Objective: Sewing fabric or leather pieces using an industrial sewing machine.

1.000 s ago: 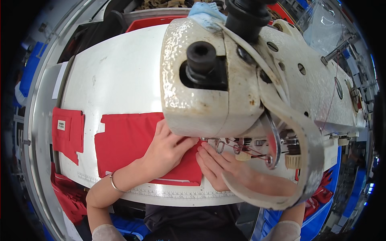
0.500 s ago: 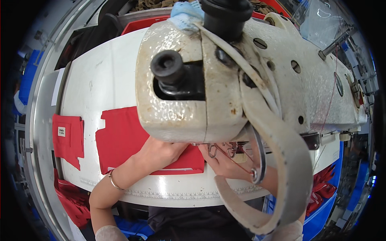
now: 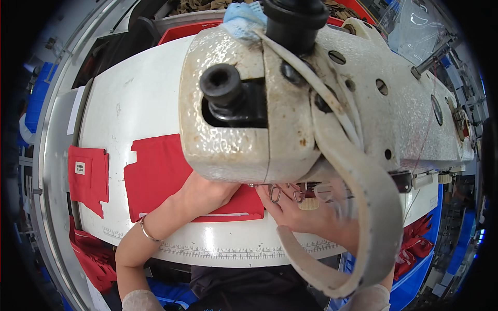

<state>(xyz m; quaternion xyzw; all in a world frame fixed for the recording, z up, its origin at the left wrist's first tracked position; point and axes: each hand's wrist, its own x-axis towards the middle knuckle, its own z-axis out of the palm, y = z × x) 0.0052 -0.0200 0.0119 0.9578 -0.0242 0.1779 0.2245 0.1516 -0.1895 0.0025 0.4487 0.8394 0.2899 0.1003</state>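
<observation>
A cut piece of red fabric (image 3: pixel 155 163) lies flat on the white sewing table, under the head of a sewing machine (image 3: pixel 228 150). My left hand (image 3: pixel 210 194) rests on this fabric, its fingertips hidden beneath the machine head. At the fabric's right edge lies my right hand (image 3: pixel 295 212), fingers stretched out toward the needle area; their tips are partly covered by the machine. A pale strip shows along the fabric's near edge. Wire thread guides (image 3: pixel 275 194) hang in front of my right hand, and a blurred moving part passes over it.
A smaller red piece with a white label (image 3: pixel 88 175) lies at the left. More red fabric (image 3: pixel 93 259) hangs below the table's left side. A blue bin (image 3: pixel 423 269) with red pieces stands at the right. A curved grey guard (image 3: pixel 381 228) arches over my right forearm.
The metal thread lever, sharp and low over my right hand before, is now a transparent blur. Both hands and the red fabric keep nearly the same place.
</observation>
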